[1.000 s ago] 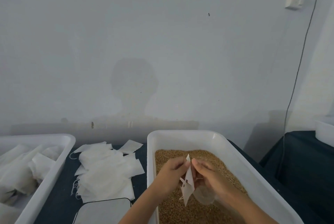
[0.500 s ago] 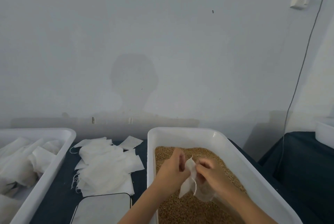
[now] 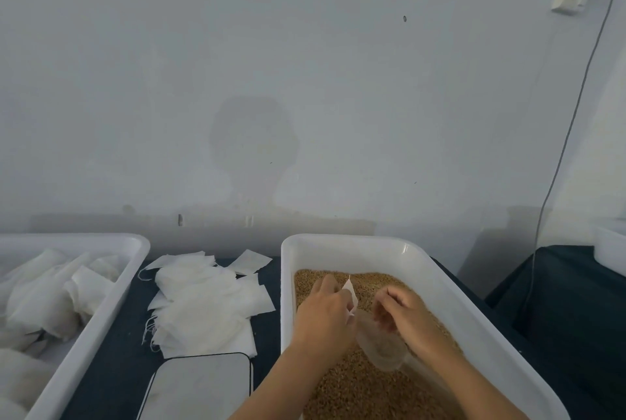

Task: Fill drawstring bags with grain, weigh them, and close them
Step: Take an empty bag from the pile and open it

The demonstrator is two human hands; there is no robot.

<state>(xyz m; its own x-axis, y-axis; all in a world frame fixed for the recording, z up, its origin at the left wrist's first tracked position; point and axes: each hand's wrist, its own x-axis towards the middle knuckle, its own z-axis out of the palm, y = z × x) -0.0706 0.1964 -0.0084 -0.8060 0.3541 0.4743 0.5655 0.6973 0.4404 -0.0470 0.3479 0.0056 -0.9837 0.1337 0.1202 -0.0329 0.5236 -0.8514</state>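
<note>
We take the big white rectangular plastic tub [image 3: 450,287] as our landmark; it holds a bed of golden-brown grain [image 3: 359,389]. Left of it, a second white plastic tub [image 3: 111,297] is heaped with filled white bags [image 3: 50,301]. Between the two tubs a loose pile of flat white fabric bags [image 3: 203,308] lies on the dark blue tabletop [image 3: 111,362], with a white flat scale platform [image 3: 200,385] at the pile's near edge. Both forearms reach in over the landmark tub's near end. Our left hand [image 3: 323,313] hovers over the grain, knuckles up, fingers curled and pinching one small white drawstring bag [image 3: 350,294]. Our right hand [image 3: 408,318], just beside it but not touching, curls round a clear plastic scoop cup [image 3: 381,347] tilted low over the grain.
</note>
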